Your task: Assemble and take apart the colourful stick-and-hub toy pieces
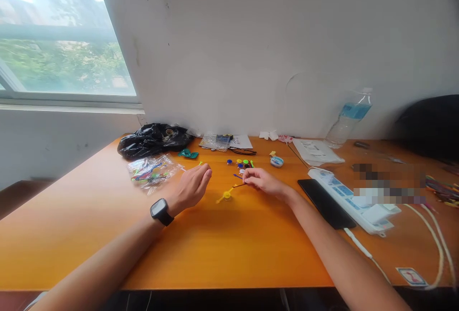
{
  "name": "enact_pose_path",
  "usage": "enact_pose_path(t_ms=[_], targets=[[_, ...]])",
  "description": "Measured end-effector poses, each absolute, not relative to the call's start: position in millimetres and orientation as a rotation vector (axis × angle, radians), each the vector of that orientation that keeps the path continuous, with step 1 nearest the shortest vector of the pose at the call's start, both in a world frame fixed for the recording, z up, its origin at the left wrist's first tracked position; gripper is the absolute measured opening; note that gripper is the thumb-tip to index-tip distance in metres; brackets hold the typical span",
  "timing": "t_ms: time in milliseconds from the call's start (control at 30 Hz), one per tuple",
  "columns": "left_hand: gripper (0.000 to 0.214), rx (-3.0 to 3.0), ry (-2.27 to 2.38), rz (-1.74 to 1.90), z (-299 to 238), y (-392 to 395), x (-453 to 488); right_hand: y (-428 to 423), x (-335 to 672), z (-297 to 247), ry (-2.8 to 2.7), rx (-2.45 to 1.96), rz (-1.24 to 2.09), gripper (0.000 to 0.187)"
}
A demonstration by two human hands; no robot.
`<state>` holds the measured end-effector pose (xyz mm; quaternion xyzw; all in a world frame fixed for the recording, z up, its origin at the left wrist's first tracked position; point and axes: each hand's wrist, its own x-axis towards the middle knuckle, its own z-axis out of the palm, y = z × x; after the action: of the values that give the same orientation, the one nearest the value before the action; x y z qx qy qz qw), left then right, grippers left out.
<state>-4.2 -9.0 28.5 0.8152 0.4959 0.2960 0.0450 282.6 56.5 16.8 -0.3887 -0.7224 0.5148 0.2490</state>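
My right hand point(263, 182) pinches a thin dark plastic stick point(238, 186) between thumb and fingertips. The stick's far end reaches a yellow piece with a round hub and arms point(227, 195), low over the table or resting on it; I cannot tell which. My left hand point(193, 185), with a black watch on its wrist, is curled closed to the left of the yellow piece. What it holds, if anything, is hidden; a small yellow-green tip point(201, 163) shows just beyond its knuckles. Several small round coloured pieces point(240, 161) lie behind the right hand.
A clear bag of coloured parts point(154, 173) and a black plastic bag point(154, 141) lie left. A small round tub point(277, 161) stands behind. On the right are a phone point(326, 203), a white power strip point(349, 201), cables and a tilted water bottle point(347, 118).
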Motion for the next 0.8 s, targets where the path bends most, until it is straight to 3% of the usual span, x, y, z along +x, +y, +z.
enact_pose_path(t_ms=[100, 233, 367, 600, 800], targets=[[0.039, 2.503, 1.583, 1.047, 19, -3, -7, 55, 287, 19, -2.186, -1.048, 1.371, 0.009], [0.034, 2.365, 1.84, 1.23, 9, 13, -16, 56, 289, 12, -2.312, -1.066, 1.341, 0.013], [0.033, 2.167, 1.976, 1.129, 2, 30, -29, 59, 289, 2, -2.302, -1.03, 1.374, 0.015], [0.039, 2.25, 1.948, 0.79, -6, 26, -21, 62, 271, -20, -2.089, -0.992, 1.205, 0.013], [0.035, 2.235, 1.5, 0.88, -3, 19, -6, 57, 241, -36, -2.035, -1.055, 0.791, 0.009]])
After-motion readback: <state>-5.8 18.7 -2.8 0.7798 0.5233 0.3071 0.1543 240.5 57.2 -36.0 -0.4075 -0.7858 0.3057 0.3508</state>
